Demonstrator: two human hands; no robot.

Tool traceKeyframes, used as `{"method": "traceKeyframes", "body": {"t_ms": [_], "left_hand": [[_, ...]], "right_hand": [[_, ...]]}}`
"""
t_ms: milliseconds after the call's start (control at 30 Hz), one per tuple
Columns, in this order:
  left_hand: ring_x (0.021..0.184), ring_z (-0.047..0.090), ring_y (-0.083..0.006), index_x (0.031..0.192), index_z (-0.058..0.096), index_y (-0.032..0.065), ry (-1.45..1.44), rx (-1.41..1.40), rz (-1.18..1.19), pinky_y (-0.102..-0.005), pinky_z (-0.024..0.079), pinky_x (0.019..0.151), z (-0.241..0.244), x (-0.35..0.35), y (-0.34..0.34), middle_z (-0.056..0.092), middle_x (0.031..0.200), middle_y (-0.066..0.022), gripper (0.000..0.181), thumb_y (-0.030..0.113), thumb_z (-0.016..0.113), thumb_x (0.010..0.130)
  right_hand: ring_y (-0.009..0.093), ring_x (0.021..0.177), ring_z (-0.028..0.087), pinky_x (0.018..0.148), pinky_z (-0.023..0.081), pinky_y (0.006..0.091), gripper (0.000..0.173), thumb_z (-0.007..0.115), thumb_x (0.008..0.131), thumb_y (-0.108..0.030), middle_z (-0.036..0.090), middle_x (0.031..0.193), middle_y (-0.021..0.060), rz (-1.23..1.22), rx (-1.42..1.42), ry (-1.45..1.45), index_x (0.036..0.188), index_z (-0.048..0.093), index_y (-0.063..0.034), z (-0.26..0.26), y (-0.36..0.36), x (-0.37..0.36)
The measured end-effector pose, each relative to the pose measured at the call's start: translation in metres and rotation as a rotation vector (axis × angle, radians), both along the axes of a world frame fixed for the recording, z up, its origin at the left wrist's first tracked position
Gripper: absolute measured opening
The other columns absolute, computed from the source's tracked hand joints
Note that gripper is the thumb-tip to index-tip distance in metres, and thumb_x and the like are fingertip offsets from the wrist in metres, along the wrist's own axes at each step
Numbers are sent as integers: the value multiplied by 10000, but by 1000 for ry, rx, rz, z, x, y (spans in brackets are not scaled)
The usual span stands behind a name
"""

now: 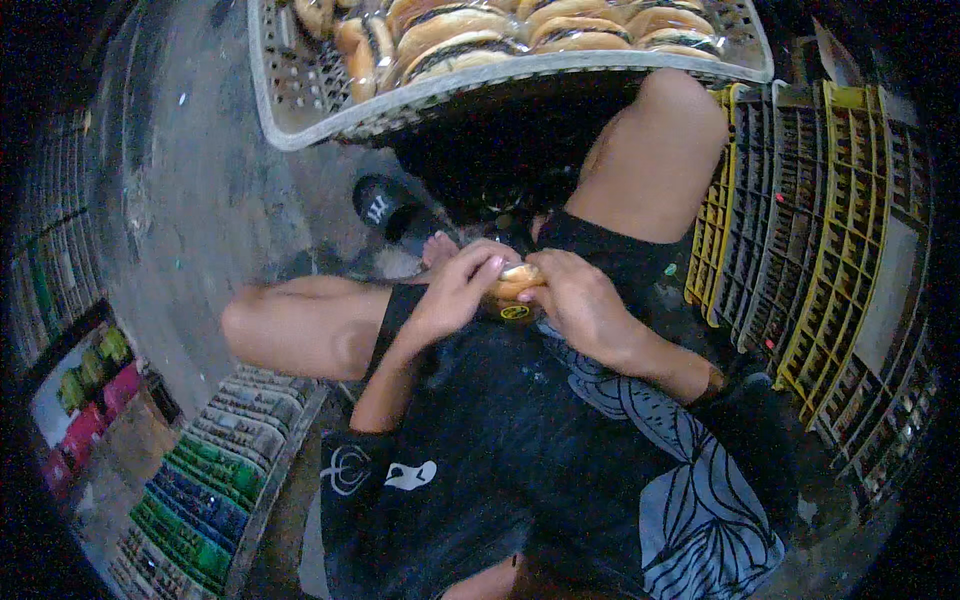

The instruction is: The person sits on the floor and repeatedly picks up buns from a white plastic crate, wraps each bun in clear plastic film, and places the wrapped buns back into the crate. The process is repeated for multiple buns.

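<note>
My left hand (456, 289) and my right hand (581, 300) meet over my lap, both gripping one filled bread bun (519, 283) from its two sides. The bun has a golden crust and a pale patch on top. Just below it shows a round yellow sticker (514, 312) with dark print, apparently on clear wrapping. My fingers hide both ends of the bun. Beyond my knees stands a grey perforated plastic crate (375, 112), holding several split buns (457, 52) with dark filling in clear plastic wrap.
Stacked yellow and dark plastic crates (832, 247) rise close on my right. White, green and blue crates (202, 487) are stacked at lower left. A black slipper (382, 202) lies on the concrete floor (210, 187). Pink and green packages (90, 397) sit at far left.
</note>
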State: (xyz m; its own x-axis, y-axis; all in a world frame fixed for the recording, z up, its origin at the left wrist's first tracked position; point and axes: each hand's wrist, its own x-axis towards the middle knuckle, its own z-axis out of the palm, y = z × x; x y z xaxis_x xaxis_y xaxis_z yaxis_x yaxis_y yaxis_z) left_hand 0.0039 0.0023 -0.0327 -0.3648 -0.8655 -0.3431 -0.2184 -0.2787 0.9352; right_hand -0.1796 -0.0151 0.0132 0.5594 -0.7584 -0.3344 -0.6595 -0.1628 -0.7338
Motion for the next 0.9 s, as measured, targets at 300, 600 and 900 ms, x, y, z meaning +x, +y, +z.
{"method": "traceKeyframes", "body": {"t_ms": [300,600,900], "left_hand": [[805,532,-194,859,551,-12,274,-527,674,-297,421,736,46,-111,-57,566,861,-109,267,242,473,847],[792,507,-120,883,549,-16,172,-138,1028,-248,414,726,23,-57,-44,557,862,-54,235,187,432,876],[787,494,-106,897,555,-11,147,-174,1019,-243,410,724,23,-54,-59,551,851,-42,227,192,458,870]], "right_hand": [[240,855,532,794,409,337,539,550,789,-280,541,901,130,-1088,-212,-161,1193,354,19,-27,-62,-110],[214,893,519,811,398,319,486,527,800,-277,530,966,117,-707,-1,595,1170,398,11,-216,3,-179],[189,930,507,827,386,302,439,504,812,-274,520,1031,103,-681,-2,605,1147,441,2,-216,-6,-204]]}}
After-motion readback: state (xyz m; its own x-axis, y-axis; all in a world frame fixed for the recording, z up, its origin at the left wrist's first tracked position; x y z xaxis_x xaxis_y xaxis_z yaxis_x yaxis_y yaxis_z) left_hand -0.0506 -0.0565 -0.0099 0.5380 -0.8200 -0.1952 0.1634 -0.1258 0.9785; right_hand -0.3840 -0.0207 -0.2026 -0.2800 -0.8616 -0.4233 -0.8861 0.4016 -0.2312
